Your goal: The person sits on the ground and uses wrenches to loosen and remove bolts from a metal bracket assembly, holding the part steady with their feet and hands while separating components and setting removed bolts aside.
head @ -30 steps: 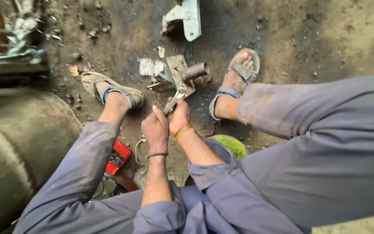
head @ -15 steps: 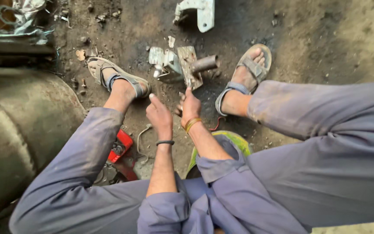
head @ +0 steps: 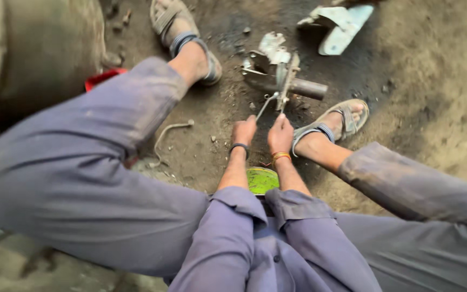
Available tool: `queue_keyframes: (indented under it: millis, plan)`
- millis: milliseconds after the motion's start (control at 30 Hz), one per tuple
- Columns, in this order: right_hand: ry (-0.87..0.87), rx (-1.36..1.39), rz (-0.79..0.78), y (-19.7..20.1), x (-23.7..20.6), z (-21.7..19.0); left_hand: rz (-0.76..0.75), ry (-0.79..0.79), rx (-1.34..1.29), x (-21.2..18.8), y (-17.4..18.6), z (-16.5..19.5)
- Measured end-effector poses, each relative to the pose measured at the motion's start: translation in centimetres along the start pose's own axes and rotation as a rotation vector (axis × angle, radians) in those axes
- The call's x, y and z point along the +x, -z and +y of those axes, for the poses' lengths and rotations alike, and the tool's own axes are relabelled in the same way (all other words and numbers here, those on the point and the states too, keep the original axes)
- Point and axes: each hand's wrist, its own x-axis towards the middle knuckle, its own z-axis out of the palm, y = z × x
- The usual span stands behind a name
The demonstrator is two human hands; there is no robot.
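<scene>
A round green tin (head: 261, 180) lies on the dirt between the person's wrists. No label can be read on it. The ground (head: 433, 86) is dark, oily dirt with small stones. A big dusty metal drum (head: 33, 48) stands at the far left. The grey metal machine part with a short pipe (head: 279, 73) sits on the dirt between the two sandalled feet. Its pipe points right. The left hand (head: 244, 131) is closed around a thin metal tool (head: 265, 106), which slants up to the part. The right hand (head: 280, 134) is closed, gripping the part's lower edge.

Metal part (head: 277, 70) between sandalled feet (head: 331, 121)
</scene>
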Motion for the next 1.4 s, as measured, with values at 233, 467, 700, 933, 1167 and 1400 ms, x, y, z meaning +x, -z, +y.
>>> queue_keyframes:
  millis: [233, 467, 700, 933, 1167, 1400]
  plan:
    - [-0.082, 0.050, -0.092, -0.7, -0.3, -0.4, -0.233, 0.062, -0.232, -0.4, 0.4, 0.7]
    - [-0.322, 0.140, -0.188, -0.5, -1.3, -2.6, -0.284, 0.106, -0.183, 0.2, 1.4, 0.1]
    - [-0.613, 0.234, -0.285, 0.3, -1.1, -4.6, -0.441, 0.104, -0.156, 0.2, 1.6, 0.1]
    - [-0.412, 0.159, -0.017, 1.1, 0.3, -1.0, -0.320, -0.085, 0.076, -0.1, -2.2, -0.2]
    - [-0.743, 0.408, -0.149, 3.2, 2.5, 0.7, -0.335, -0.106, 0.033, 0.0, -4.6, 0.2]
    - [-0.652, 0.495, -0.245, 4.6, 3.1, 3.3, -0.008, -0.282, 0.125, 1.7, -4.8, -0.9]
